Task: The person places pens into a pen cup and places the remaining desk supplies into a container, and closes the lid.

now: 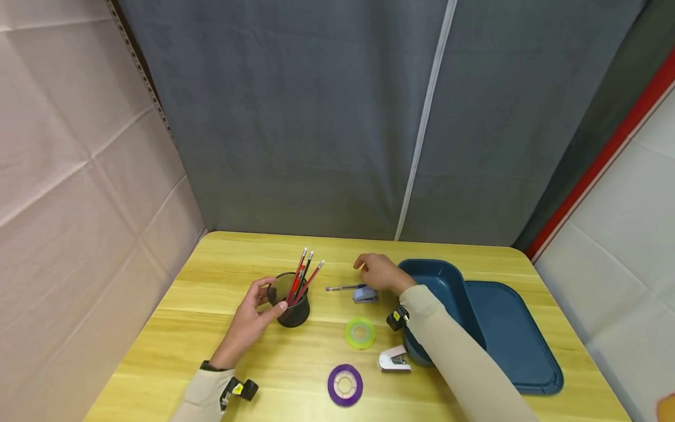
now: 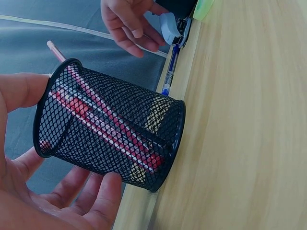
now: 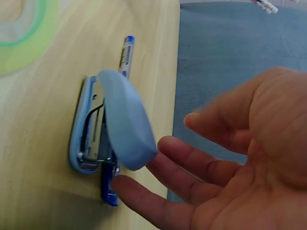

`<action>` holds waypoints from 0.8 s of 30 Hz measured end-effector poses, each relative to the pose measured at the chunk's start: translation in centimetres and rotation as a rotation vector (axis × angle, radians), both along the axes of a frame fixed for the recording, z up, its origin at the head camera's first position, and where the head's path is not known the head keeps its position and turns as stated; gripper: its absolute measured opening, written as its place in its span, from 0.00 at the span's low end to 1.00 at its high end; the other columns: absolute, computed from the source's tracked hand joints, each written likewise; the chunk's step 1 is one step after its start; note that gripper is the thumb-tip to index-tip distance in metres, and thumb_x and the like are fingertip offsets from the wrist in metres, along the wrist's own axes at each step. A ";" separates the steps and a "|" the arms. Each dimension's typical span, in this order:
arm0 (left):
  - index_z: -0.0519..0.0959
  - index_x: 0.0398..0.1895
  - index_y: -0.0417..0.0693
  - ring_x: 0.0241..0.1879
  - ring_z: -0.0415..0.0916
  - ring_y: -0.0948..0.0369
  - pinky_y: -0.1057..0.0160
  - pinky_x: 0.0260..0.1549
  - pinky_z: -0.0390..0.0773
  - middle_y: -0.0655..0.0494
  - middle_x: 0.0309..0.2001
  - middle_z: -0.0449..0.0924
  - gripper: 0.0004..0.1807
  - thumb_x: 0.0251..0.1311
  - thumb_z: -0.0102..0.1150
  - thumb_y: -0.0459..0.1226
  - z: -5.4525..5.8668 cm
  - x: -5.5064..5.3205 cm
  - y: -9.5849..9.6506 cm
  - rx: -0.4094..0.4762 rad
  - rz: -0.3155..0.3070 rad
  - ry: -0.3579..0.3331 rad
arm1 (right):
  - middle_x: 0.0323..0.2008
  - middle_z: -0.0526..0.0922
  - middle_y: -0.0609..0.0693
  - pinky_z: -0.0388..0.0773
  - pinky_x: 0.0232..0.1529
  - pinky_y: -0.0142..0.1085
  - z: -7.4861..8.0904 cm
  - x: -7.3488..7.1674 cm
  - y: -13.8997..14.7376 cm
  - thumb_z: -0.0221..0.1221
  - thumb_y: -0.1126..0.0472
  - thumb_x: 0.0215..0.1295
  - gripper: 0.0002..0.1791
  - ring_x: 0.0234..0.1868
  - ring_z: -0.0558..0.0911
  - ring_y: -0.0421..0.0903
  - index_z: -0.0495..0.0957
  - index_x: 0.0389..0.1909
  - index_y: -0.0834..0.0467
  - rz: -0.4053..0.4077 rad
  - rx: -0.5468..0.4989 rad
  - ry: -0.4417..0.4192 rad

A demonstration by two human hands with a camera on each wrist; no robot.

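A black mesh pen cup [image 1: 294, 315] stands on the left half of the table with several red and dark pencils [image 1: 316, 273] leaning in it. My left hand [image 1: 254, 321] holds the cup, its thumb at the rim and its fingers along the far side. To the right, my right hand [image 1: 381, 272] hovers with loosely bent fingers and nothing in them. Just by its fingertips is a light blue stapler [image 3: 127, 120]; whether they touch is unclear. A blue pen [image 3: 126, 56] lies beside the stapler, partly hidden by it.
Nearer me are a yellow-green tape roll [image 1: 360, 320], a purple tape roll [image 1: 336, 388] and a white stapler [image 1: 393, 360]. A deep dark blue tray [image 1: 443, 271] stands under my right forearm, with its flat blue lid [image 1: 506, 334] to the right. A grey curtain [image 1: 295, 146] hangs behind the table.
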State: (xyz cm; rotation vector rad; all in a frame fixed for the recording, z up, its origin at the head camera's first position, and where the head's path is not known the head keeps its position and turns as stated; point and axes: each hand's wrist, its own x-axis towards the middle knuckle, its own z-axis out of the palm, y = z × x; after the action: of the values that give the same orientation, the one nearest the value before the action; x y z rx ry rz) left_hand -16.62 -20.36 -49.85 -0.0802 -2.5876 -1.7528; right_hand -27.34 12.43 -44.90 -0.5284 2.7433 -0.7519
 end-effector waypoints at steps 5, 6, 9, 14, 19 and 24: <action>0.65 0.77 0.57 0.70 0.69 0.40 0.35 0.66 0.73 0.40 0.72 0.69 0.37 0.68 0.70 0.46 0.0 0.0 0.1 0.005 0.004 -0.008 | 0.57 0.85 0.59 0.81 0.57 0.47 -0.8 -0.2 0.1 0.49 0.71 0.75 0.19 0.50 0.81 0.50 0.81 0.59 0.62 0.008 0.009 -0.029; 0.65 0.77 0.57 0.70 0.69 0.40 0.35 0.66 0.73 0.40 0.72 0.69 0.37 0.69 0.70 0.46 0.1 0.1 0.1 0.004 0.004 -0.008 | 0.57 0.85 0.59 0.81 0.57 0.47 -0.9 -0.2 0.2 0.49 0.71 0.75 0.19 0.50 0.81 0.50 0.81 0.59 0.61 0.006 0.010 -0.035; 0.65 0.77 0.57 0.70 0.69 0.40 0.35 0.66 0.73 0.40 0.72 0.69 0.37 0.69 0.70 0.46 0.1 0.0 0.0 0.004 0.005 -0.006 | 0.57 0.85 0.58 0.81 0.55 0.45 -1.4 -0.4 0.2 0.50 0.71 0.75 0.19 0.49 0.80 0.50 0.81 0.60 0.60 -0.007 0.017 -0.055; 0.65 0.77 0.56 0.71 0.68 0.40 0.35 0.66 0.72 0.40 0.72 0.69 0.37 0.68 0.70 0.45 0.1 0.2 -0.1 0.002 0.003 -0.003 | 0.55 0.85 0.57 0.82 0.56 0.46 -1.9 -0.6 0.1 0.54 0.72 0.74 0.18 0.49 0.81 0.50 0.81 0.59 0.58 -0.014 0.027 -0.065; 0.65 0.77 0.55 0.70 0.69 0.39 0.35 0.65 0.74 0.40 0.72 0.69 0.37 0.69 0.70 0.45 0.1 0.2 -0.2 0.008 0.002 -0.005 | 0.52 0.86 0.58 0.83 0.51 0.44 -2.1 -0.9 -0.2 0.58 0.73 0.69 0.19 0.47 0.81 0.50 0.84 0.57 0.57 -0.016 0.034 -0.037; 0.65 0.77 0.55 0.70 0.69 0.39 0.36 0.64 0.74 0.40 0.70 0.69 0.37 0.69 0.70 0.45 0.0 0.1 -0.3 0.014 -0.001 -0.003 | 0.48 0.87 0.56 0.81 0.45 0.41 -2.3 -1.4 -0.4 0.67 0.71 0.62 0.17 0.42 0.79 0.48 0.86 0.52 0.57 -0.022 0.054 -0.004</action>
State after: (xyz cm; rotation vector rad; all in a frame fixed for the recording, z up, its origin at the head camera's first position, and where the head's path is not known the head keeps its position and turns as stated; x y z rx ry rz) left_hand -16.52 -20.69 -49.87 -0.0790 -2.5772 -1.7725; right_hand -28.77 12.08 -47.22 -0.4851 2.7615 -0.6810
